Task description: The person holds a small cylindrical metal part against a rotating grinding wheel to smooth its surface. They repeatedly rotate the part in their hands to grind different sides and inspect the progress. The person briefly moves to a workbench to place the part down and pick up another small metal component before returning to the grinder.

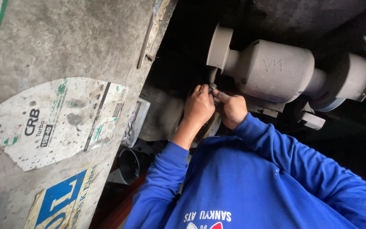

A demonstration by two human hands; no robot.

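A small shiny metal piece (212,86) is sitting pinched between the fingertips of two hands. It is pressing close up against the left wheel (219,46) of a big grey dusty grinder (276,70). Most of the piece is hiding behind the fingers.

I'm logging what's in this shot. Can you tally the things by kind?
Bench grinder: 1
Grinder wheels: 2
Hands, left hand and right hand: 2
Small metal piece at the fingertips: 1
Black funnel: 1
Total: 7
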